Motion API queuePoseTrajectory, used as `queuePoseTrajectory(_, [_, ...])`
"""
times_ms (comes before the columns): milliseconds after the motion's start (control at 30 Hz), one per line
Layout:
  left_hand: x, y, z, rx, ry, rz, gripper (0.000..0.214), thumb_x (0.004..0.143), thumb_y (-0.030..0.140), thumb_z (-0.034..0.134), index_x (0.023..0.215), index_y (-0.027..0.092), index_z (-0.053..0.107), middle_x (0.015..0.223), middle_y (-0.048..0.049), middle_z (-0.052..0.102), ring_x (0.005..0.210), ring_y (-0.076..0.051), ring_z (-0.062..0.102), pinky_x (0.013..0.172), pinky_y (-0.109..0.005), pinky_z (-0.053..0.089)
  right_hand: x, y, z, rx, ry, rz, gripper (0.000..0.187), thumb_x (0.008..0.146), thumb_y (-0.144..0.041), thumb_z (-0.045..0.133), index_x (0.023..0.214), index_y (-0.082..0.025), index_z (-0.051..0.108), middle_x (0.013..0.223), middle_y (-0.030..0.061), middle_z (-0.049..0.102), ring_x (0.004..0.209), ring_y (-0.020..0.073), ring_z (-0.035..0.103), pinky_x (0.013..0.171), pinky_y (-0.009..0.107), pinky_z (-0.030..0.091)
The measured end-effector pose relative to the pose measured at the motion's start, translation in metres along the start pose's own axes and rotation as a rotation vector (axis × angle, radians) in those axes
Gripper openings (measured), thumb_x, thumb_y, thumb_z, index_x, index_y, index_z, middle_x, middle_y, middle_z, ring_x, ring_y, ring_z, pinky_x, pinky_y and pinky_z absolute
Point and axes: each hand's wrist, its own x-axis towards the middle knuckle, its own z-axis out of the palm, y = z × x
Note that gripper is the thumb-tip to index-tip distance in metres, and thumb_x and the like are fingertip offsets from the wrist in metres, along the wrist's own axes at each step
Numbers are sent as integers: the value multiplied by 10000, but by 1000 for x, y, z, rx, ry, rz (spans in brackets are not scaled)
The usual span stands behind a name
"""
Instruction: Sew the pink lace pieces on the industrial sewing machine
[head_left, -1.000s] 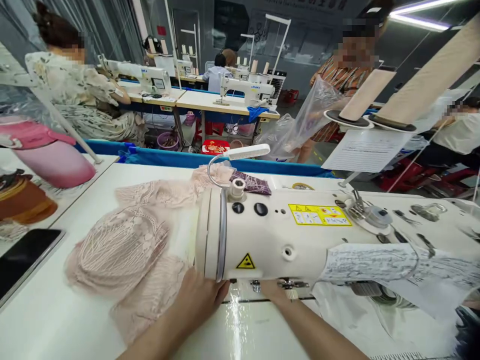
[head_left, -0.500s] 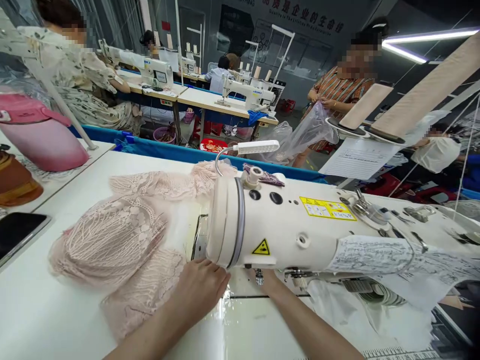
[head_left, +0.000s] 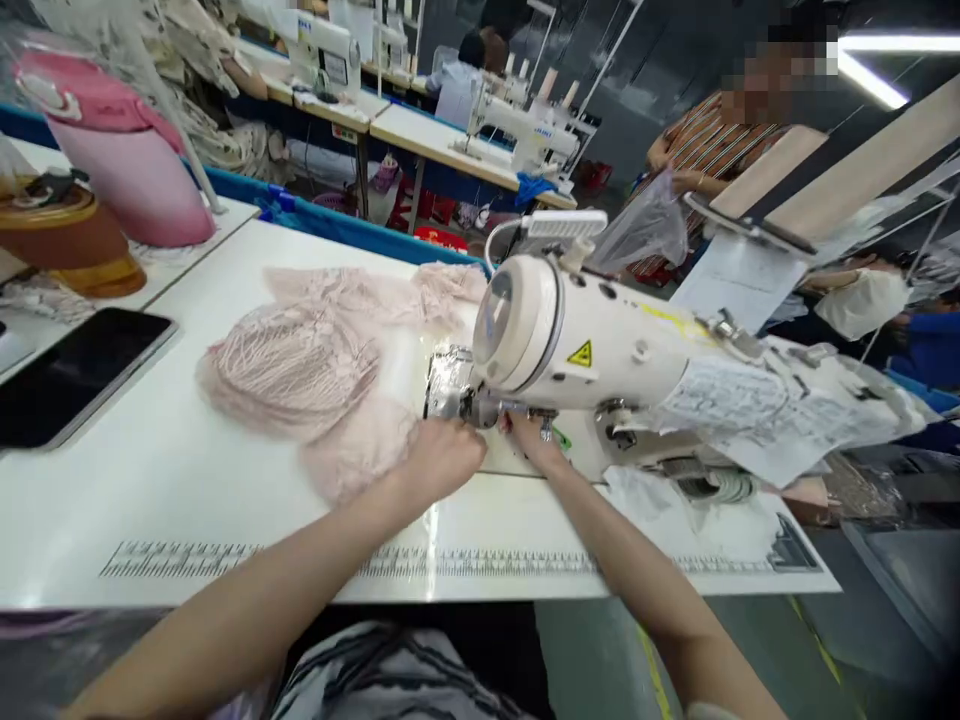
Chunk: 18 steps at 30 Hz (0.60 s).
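A cream sewing machine (head_left: pixel 600 350) stands on the white table (head_left: pixel 150 500). Pale pink lace fabric (head_left: pixel 300 370) lies bunched to its left, reaching the needle plate (head_left: pixel 444 385). My left hand (head_left: pixel 444 457) rests with fingers curled at the fabric's edge just left of the needle. My right hand (head_left: pixel 529 436) reaches under the machine head beside the presser foot; its fingers are mostly hidden by the machine. Printed paper (head_left: pixel 742 400) is stuck on the machine arm.
A dark tablet (head_left: pixel 71 375) lies at the table's left. A pink container (head_left: pixel 124 150) and a brown one (head_left: pixel 67 235) stand behind it. A person in a striped top (head_left: pixel 705 140) handles a clear plastic bag at the back right. More sewing tables stand behind.
The view has pulled back and tilted down, so the table's front edge and ruler strip show. Both hands stay at the needle area; the left has shifted slightly right.
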Motion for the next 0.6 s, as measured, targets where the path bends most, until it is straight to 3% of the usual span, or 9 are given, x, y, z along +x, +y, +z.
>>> queuePoseTrajectory(167, [-5, 5, 3, 36, -46, 11, 272, 868, -37, 500, 794, 71, 738, 739, -145, 700, 740, -245, 688, 605, -318, 484, 1, -4, 7, 78, 83, -12, 412, 974, -380, 397, 589, -246, 461, 629, 37, 597, 632, 184, 567, 746, 329, 490])
queuePoseTrajectory(333, [-9, 9, -8, 103, -15, 69, 299, 866, -45, 481, 777, 68, 742, 695, -137, 696, 726, -245, 692, 611, -318, 463, -2, -10, 9, 33, 177, -68, 493, 1006, -414, 417, 546, -237, 432, 567, 6, 538, 629, 163, 546, 772, 319, 486])
queuePoseTrajectory(500, [-9, 11, -10, 126, 63, 124, 299, 894, 5, 487, 759, 75, 745, 736, -151, 717, 725, -236, 685, 595, -319, 443, -6, -13, 10, -71, 215, -79, 352, 995, -473, 564, 837, -163, 618, 763, -22, 623, 693, 114, 589, 744, 305, 521])
queuePoseTrajectory(600, [-8, 13, -3, 117, 114, 163, 284, 892, 12, 500, 777, 88, 748, 755, -142, 725, 752, -236, 688, 595, -316, 440, -11, -14, 11, -147, 190, -125, 370, 1011, -467, 502, 899, -162, 678, 806, 32, 681, 747, 161, 628, 766, 325, 520])
